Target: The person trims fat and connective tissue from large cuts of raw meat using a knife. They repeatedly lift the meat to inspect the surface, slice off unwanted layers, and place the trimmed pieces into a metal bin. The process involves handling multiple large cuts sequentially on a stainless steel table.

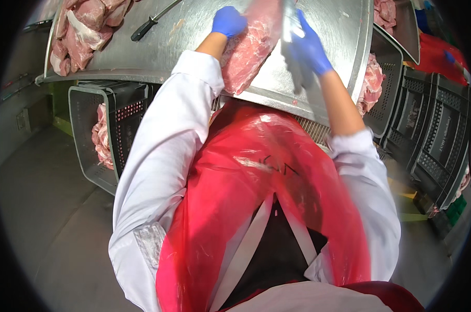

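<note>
A long pink slab of raw meat lies on the metal table in front of me, reaching past the top edge of the view. My left hand, in a blue glove, is closed at the slab's left edge and grips it there. To the right of the meat is my right hand, also blue-gloved and smeared by motion. Its fingers seem wrapped round a knife, whose blurred silvery blade runs along the meat's right side. The knife's handle is mostly hidden by the hand.
Several meat pieces are heaped at the table's left. A sharpening steel with a black handle lies beside them. Below the left edge stands a grey crate with meat; more dark crates stand right. A red-clad person is far right.
</note>
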`<action>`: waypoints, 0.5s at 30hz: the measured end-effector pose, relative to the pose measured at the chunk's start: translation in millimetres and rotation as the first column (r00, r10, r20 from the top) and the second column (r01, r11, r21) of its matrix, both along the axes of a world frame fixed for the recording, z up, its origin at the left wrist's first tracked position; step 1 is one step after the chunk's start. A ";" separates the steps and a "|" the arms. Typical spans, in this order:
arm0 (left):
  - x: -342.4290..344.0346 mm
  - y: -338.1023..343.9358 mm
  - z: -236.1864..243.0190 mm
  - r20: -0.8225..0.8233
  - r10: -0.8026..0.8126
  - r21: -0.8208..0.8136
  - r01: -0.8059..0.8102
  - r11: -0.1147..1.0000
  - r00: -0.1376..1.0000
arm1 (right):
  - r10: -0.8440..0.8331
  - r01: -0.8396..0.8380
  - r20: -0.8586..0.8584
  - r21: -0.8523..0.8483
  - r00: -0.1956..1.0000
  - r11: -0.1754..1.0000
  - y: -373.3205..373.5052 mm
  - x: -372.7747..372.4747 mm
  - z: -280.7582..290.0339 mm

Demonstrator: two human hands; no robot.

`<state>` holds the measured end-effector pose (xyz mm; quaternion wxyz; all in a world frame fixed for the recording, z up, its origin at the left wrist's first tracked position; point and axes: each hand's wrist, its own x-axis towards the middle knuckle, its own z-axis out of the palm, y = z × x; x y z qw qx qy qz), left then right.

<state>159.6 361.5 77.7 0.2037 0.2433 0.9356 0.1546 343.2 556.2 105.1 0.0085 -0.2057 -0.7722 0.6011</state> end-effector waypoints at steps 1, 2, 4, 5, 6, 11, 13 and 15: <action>-1.6 -2.9 -2.0 -0.008 0.049 0.085 -0.048 0.995 0.999 | 0.041 -0.032 -0.089 0.104 0.995 0.994 -7.4 -25.5 -22.2; -6.1 -1.9 -9.7 -0.013 0.091 0.175 -0.087 0.981 0.996 | 0.066 -0.027 -0.145 0.256 0.987 0.966 -10.3 -57.2 -51.8; -18.2 -15.2 -31.0 -0.002 0.157 0.308 -0.149 0.940 0.988 | 0.197 -0.182 -0.011 0.340 0.980 0.923 -30.2 -83.7 -59.8; -16.0 -13.8 -30.2 0.031 0.156 0.276 -0.158 0.948 0.987 | 0.279 -0.315 0.168 0.259 0.945 0.913 -32.3 -87.8 -32.1; -15.3 -5.8 -22.5 0.062 0.139 0.245 -0.150 0.958 0.988 | 0.348 -0.416 0.333 0.157 0.876 0.896 -34.1 -83.8 -13.3; -6.9 -15.2 -8.8 0.054 0.106 0.241 -0.116 0.964 0.993 | 0.445 -0.442 0.252 -0.073 0.859 0.894 -20.9 -6.6 9.5; -13.9 -6.3 -9.9 0.019 0.064 0.254 -0.067 0.965 0.998 | 0.465 -0.476 0.229 -0.009 0.855 0.879 -25.2 -23.7 4.2; -26.1 -5.8 -24.0 -0.158 0.044 0.239 -0.005 0.971 0.986 | 0.468 -0.471 0.241 -0.051 0.850 0.881 -38.3 -48.3 10.6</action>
